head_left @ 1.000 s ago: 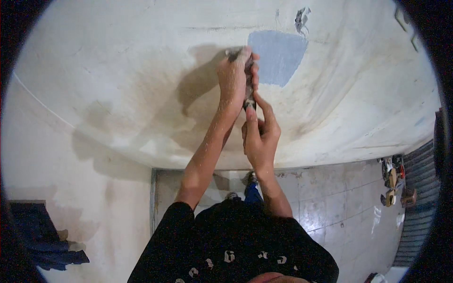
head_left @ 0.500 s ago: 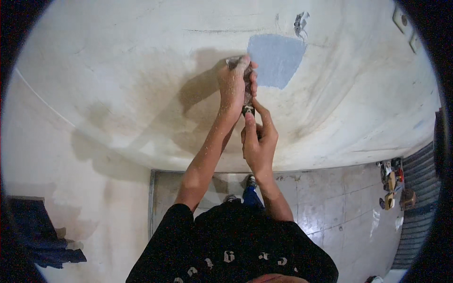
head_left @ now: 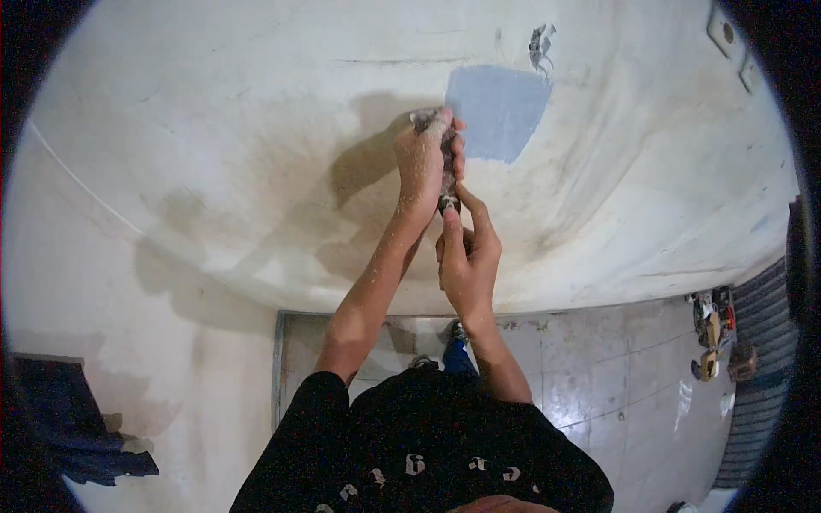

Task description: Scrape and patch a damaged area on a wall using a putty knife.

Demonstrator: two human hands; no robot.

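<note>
My left hand [head_left: 422, 162] is raised against a white plastered wall [head_left: 256, 154] and is closed around the upper part of a dark-handled tool [head_left: 447, 175], apparently a putty knife; its blade is hidden. My right hand [head_left: 466, 252] sits just below, its thumb and fingers pinching the lower end of the handle. Both hands are dusted with white. A grey-blue patch [head_left: 498, 109] on the wall lies just right of my left hand.
A small chipped spot [head_left: 540, 43] marks the wall above the patch. Below is a grey tiled floor [head_left: 599, 376], with small objects [head_left: 711, 329] at the right. Dark cloth [head_left: 68, 419] lies at the lower left. A wall fitting [head_left: 727, 32] sits at the upper right.
Both hands and the tool have stayed at the left edge of the grey-blue patch, shifting only slightly.
</note>
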